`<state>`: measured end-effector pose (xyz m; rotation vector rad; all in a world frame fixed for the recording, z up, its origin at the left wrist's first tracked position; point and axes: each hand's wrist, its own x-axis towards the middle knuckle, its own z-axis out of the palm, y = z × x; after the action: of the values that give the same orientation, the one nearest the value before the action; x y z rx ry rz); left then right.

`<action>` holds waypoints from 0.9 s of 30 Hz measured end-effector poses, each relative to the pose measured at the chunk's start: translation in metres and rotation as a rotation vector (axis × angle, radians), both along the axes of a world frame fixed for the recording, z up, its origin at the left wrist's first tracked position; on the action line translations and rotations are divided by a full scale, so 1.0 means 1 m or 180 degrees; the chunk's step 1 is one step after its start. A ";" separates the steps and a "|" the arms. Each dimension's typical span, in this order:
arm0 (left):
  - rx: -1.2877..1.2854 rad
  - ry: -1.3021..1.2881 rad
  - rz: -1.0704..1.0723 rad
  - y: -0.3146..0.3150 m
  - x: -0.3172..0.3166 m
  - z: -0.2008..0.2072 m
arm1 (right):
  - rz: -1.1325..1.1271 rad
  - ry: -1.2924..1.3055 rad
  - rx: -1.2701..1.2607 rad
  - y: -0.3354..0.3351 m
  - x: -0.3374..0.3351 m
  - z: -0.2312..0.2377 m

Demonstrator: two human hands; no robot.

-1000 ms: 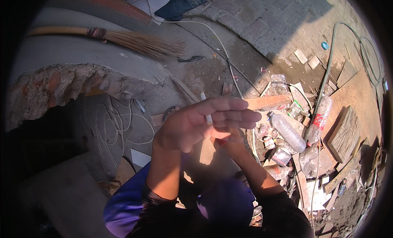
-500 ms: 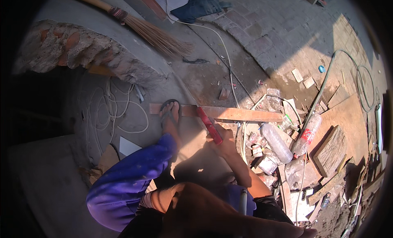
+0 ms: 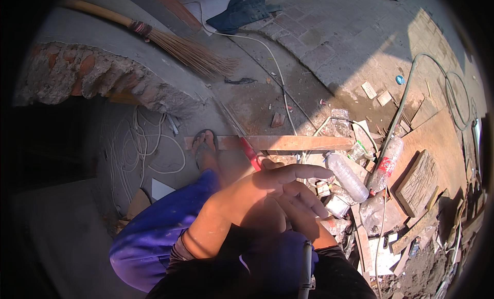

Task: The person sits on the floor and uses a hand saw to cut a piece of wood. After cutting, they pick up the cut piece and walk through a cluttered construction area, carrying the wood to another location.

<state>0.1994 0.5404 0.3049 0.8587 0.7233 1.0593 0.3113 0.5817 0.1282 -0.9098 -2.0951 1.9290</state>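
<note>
My left hand (image 3: 275, 188) is raised in front of the camera, fingers stretched out to the right and apart, with nothing seen in it. My right hand (image 3: 309, 222) lies just below and behind it, largely covered, so its grip is unclear. A red-handled saw (image 3: 250, 152) rests across a long wooden plank (image 3: 293, 142) on the ground; the handle's lower end disappears behind my left hand. My foot in a sandal (image 3: 205, 147) presses on the plank's left end. A thin grey stick-like thing (image 3: 307, 263) stands near my chest.
A broom (image 3: 175, 44) lies on the concrete slab at the top left, over a broken brick edge (image 3: 98, 75). White cable coils (image 3: 134, 145) lie left of the foot. Plastic bottles (image 3: 347, 175), wood scraps (image 3: 419, 180) and a green hose (image 3: 406, 96) litter the right side.
My left hand has come up off the plank and now covers the view's middle. The right hand has drawn back from the saw handle toward my body. The camera shifted slightly.
</note>
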 end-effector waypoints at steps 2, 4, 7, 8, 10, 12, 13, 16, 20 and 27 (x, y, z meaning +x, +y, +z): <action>0.0360 -0.0771 -0.0235 -0.016 0.002 0.013 | -0.0240 0.0058 0.0261 0.000 0.001 0.006; 0.0749 -0.1262 -0.0009 -0.032 0.016 0.019 | -0.0284 0.0107 0.0796 -0.016 -0.002 -0.008; 0.0264 -0.1146 0.0789 -0.042 0.045 0.073 | -0.0251 0.0130 0.1215 -0.028 -0.010 -0.039; 0.0339 -0.1140 0.0773 -0.045 0.050 0.071 | -0.0265 0.0058 0.1151 -0.029 -0.008 -0.024; 0.0443 -0.1338 0.0567 -0.040 0.044 0.065 | -0.0244 0.0024 0.0957 -0.028 -0.007 -0.012; 0.0567 -0.1579 0.0424 -0.032 0.039 0.056 | -0.0140 0.0172 0.0677 -0.016 -0.008 -0.013; 0.0607 -0.1654 0.0391 -0.030 0.036 0.052 | -0.0056 0.0134 0.0761 -0.009 -0.010 -0.020; 0.0713 -0.1809 0.0275 -0.020 0.033 0.044 | 0.0212 -0.0002 0.0983 0.004 -0.023 -0.025; 0.0776 -0.1829 0.0357 -0.017 0.026 0.039 | 0.0419 0.0096 0.1080 -0.002 -0.039 -0.029; 0.0728 -0.2073 0.0163 -0.004 0.001 0.023 | -0.0045 -0.0136 0.0951 0.002 -0.022 -0.047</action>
<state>0.2003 0.5362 0.3280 0.6277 0.0767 1.3881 0.2898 0.5842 0.0817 -0.9032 -2.3104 1.5434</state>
